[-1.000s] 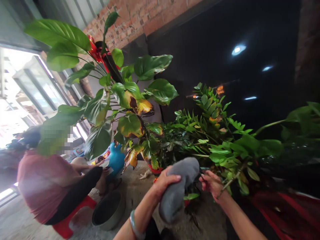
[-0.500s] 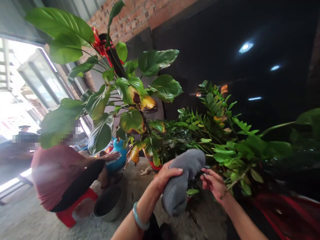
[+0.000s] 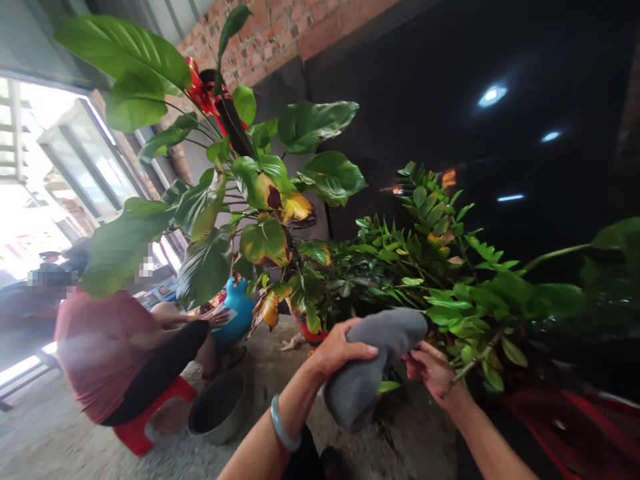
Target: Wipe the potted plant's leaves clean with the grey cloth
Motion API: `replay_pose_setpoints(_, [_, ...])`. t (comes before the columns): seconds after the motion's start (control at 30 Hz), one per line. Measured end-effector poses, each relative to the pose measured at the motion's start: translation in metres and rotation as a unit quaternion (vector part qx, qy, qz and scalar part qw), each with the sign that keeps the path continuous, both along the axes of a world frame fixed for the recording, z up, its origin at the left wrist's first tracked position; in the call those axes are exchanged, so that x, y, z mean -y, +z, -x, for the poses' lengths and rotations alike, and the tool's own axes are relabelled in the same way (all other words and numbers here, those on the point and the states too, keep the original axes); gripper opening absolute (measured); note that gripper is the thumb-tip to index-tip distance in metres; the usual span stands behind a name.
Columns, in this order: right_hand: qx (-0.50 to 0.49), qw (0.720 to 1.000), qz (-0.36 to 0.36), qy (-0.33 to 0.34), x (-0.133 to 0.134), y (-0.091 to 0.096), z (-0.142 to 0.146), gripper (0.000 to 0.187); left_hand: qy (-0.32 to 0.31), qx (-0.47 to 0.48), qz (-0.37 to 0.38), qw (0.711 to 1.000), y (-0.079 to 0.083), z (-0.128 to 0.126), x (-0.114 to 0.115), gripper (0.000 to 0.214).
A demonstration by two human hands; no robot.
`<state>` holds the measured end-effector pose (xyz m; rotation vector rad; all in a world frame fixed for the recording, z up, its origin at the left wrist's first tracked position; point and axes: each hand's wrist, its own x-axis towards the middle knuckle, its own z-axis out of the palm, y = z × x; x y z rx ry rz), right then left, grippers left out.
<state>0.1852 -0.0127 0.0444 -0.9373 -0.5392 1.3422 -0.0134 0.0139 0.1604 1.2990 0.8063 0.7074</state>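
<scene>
My left hand is closed around a grey cloth, thumb lying across its top. The cloth hangs in a bunched fold in front of the low green plants. At its right edge my right hand has its fingers curled in a pinch, close against the cloth. What those fingertips hold is hidden or too small to tell. Just under the cloth a single green leaf sticks out. Leafy stems of a glossy potted plant reach up beside my right hand.
A tall plant with browned leaves stands ahead. To the left, a person in a pink top sits on a red stool, one hand at a blue gourd-shaped object. A grey basin rests on the floor. A dark glossy panel rises behind.
The grey cloth's upper end has shifted right, towards my right hand's fingers. My left hand has moved slightly right with it. The seated person leans a little further left.
</scene>
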Motion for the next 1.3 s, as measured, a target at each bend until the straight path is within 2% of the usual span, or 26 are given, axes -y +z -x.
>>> replay_pose_setpoints(0.1, [-0.01, 1.0, 0.013, -0.001, 0.0, 0.003, 0.0, 0.027, 0.07, 0.106, -0.057, 0.99, 0.028, 0.007, -0.01, 0.057])
replay_pose_setpoints(0.17, [-0.016, 1.0, 0.019, -0.004, 0.001, 0.007, 0.003, 0.028, 0.129, 0.134, -0.061, 0.981, 0.031, 0.006, -0.016, 0.057])
replay_pose_setpoints(0.2, [-0.019, 1.0, 0.022, -0.005, 0.002, 0.009, 0.004, 0.028, 0.148, 0.12, -0.052, 0.98, 0.025, 0.004, -0.017, 0.056])
replay_pose_setpoints(0.27, [-0.022, 0.999, 0.027, -0.007, 0.003, 0.012, 0.006, 0.028, 0.15, 0.04, -0.024, 0.987, 0.002, 0.001, -0.011, 0.049])
replay_pose_setpoints(0.37, [-0.022, 0.999, 0.027, -0.007, 0.003, 0.014, 0.007, 0.027, 0.087, -0.053, 0.029, 0.994, -0.03, 0.004, 0.008, 0.042])
replay_pose_setpoints(0.4, [-0.021, 0.999, 0.025, -0.007, 0.004, 0.014, 0.007, 0.027, 0.069, -0.046, 0.041, 0.996, -0.034, 0.009, 0.015, 0.044])
replay_pose_setpoints(0.47, [-0.018, 1.0, 0.024, -0.006, 0.004, 0.013, 0.005, 0.027, 0.071, 0.019, 0.045, 0.996, -0.027, 0.022, 0.022, 0.051])
replay_pose_setpoints(0.53, [-0.017, 0.999, 0.027, -0.007, 0.003, 0.011, 0.003, 0.027, 0.135, 0.093, 0.025, 0.986, -0.006, 0.038, 0.019, 0.053])
replay_pose_setpoints(0.63, [-0.017, 0.999, 0.036, -0.008, 0.002, 0.01, 0.003, 0.028, 0.296, 0.158, 0.016, 0.942, 0.021, 0.051, 0.001, 0.044])
replay_pose_setpoints(0.7, [-0.018, 0.999, 0.041, -0.01, 0.002, 0.011, 0.004, 0.029, 0.379, 0.161, 0.028, 0.911, 0.02, 0.049, -0.008, 0.039])
replay_pose_setpoints(0.73, [-0.018, 0.999, 0.043, -0.011, 0.002, 0.011, 0.005, 0.03, 0.39, 0.144, 0.042, 0.909, 0.012, 0.046, -0.009, 0.038])
replay_pose_setpoints(0.8, [-0.017, 0.999, 0.045, -0.012, 0.003, 0.013, 0.007, 0.03, 0.347, 0.086, 0.088, 0.93, -0.01, 0.039, 0.0, 0.037])
replay_pose_setpoints(0.87, [-0.015, 0.999, 0.044, -0.014, 0.005, 0.014, 0.007, 0.03, 0.239, 0.039, 0.144, 0.959, -0.032, 0.037, 0.014, 0.039])
replay_pose_setpoints(0.93, [-0.014, 0.999, 0.041, -0.015, 0.006, 0.015, 0.007, 0.03, 0.212, 0.057, 0.144, 0.965, -0.04, 0.041, 0.025, 0.044])
replay_pose_setpoints(0.97, [-0.014, 0.999, 0.038, -0.016, 0.006, 0.015, 0.006, 0.029, 0.224, 0.074, 0.126, 0.964, -0.036, 0.045, 0.026, 0.047])
replay_pose_setpoints(1.03, [-0.014, 0.999, 0.035, -0.016, 0.006, 0.015, 0.006, 0.029, 0.275, 0.106, 0.07, 0.953, -0.016, 0.052, 0.02, 0.05])
replay_pose_setpoints(1.1, [-0.015, 0.999, 0.036, -0.015, 0.005, 0.015, 0.006, 0.029, 0.322, 0.139, 0.022, 0.936, 0.01, 0.055, 0.004, 0.048])
replay_pose_setpoints(1.17, [-0.019, 0.999, 0.037, -0.015, 0.004, 0.016, 0.008, 0.03, 0.352, 0.17, 0.006, 0.92, 0.024, 0.051, -0.014, 0.043])
replay_pose_setpoints(1.23, [-0.023, 0.999, 0.038, -0.015, 0.003, 0.017, 0.011, 0.03, 0.356, 0.161, 0.033, 0.92, 0.017, 0.043, -0.024, 0.041])
replay_pose_setpoints(1.3, [-0.027, 0.999, 0.039, -0.018, 0.003, 0.018, 0.014, 0.03, 0.32, 0.103, 0.089, 0.937, -0.009, 0.036, -0.02, 0.039])
